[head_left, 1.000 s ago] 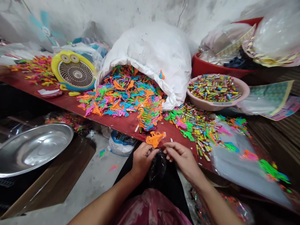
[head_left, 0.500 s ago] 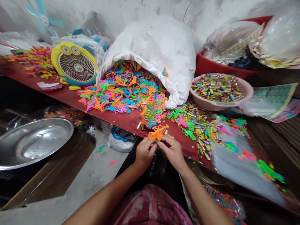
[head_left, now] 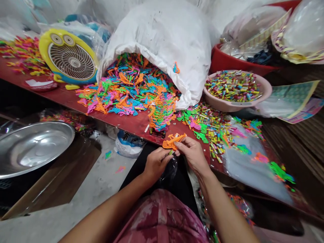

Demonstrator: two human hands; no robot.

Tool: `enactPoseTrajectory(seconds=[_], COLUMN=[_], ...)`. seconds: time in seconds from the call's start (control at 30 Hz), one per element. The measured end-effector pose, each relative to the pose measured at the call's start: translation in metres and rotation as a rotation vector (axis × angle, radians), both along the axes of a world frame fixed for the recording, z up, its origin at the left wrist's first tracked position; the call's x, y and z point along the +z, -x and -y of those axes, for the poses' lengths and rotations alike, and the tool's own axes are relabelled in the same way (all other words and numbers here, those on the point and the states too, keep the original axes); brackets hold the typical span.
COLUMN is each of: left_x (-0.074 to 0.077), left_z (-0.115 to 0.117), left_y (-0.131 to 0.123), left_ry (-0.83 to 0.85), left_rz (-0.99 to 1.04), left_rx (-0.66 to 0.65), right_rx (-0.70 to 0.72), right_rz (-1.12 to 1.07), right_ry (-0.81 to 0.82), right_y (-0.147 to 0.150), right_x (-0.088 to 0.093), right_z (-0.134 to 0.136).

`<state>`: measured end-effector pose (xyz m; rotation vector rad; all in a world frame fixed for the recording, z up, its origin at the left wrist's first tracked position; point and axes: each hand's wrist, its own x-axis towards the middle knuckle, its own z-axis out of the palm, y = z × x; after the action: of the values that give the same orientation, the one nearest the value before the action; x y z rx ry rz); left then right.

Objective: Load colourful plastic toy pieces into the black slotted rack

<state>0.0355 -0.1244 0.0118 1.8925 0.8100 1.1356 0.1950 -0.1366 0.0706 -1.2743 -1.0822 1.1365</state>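
My right hand (head_left: 193,152) is closed on an orange plastic toy (head_left: 170,144) with a lattice part, held at the table's front edge. Just below it, my left hand (head_left: 156,163) pinches a small yellow-green tube (head_left: 171,152), mostly hidden by the fingers. A clear plastic bag (head_left: 170,168) hangs under both hands, over my lap. Ahead of them stands a stacked row of similar coloured toys (head_left: 162,116). Behind that, a heap of orange, blue, pink and green toys (head_left: 131,91) spills from a large white sack (head_left: 162,37).
At the right stands a pink basin (head_left: 265,92) full of small coloured tubes, with loose tubes (head_left: 217,131) beside it. A yellow fan (head_left: 73,62) is on the red table (head_left: 121,126) at left. A metal bowl (head_left: 37,148) sits lower left; a red tub (head_left: 217,60) stands behind.
My right hand has shifted up and right and now grips the orange toy from its right side. The left hand stays low, with the yellow-green tube showing. The view has shifted slightly.
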Motion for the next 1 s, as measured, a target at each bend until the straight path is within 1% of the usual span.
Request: enactPoseTrajectory(seconds=[0.13,0.23,0.3,0.33,0.43,0.5,0.6,0.7,0.77,0.83,0.93,1.0], left_x=[-0.002,-0.003,-0.003,-0.003,-0.001,0.001,0.004,0.006,0.005,0.004,0.008,0.017], left_z=[0.004,0.009,0.010,0.010,0.004,0.000,-0.004,-0.003,0.000,0.001,-0.001,-0.005], left_y=[-0.002,-0.006,-0.007,-0.008,-0.008,-0.007,-0.004,-0.002,0.002,0.008,0.023,0.034], left_ry=[0.024,0.049,0.088,0.116,0.200,0.237,0.243,0.196,0.195,0.256,0.367,0.363], left_rz=[0.055,0.105,0.133,0.144,0.163,0.185,0.208,0.199,0.171,0.133,0.152,0.214], left_rx=[-0.026,-0.017,0.011,0.019,0.024,0.042,0.073,0.073,0.053,0.059,0.175,0.205], right_rx=[-0.034,-0.046,-0.055,-0.058,-0.054,-0.054,-0.029,0.001,-0.026,-0.053,-0.040,0.001], right_rz=[0.084,0.261,0.333,0.325,0.197,0.165,0.287,0.397,0.419,0.470,0.598,0.649], right_ry=[-0.047,-0.121,-0.148,-0.147,-0.121,-0.139,-0.227,-0.301,-0.329,-0.350,-0.370,-0.375], right_y=[0.004,0.007,0.007,0.006,0.004,0.002,0.005,0.011,0.013,0.012,0.010,0.011], right_x=[-0.002,-0.006,-0.010,-0.012,-0.018,-0.020,-0.021,-0.022,-0.022,-0.020,-0.016,-0.013], right_z=[0.008,0.012,0.013,0.012,0.009,0.009,0.011,0.015,0.017,0.019,0.021,0.023])
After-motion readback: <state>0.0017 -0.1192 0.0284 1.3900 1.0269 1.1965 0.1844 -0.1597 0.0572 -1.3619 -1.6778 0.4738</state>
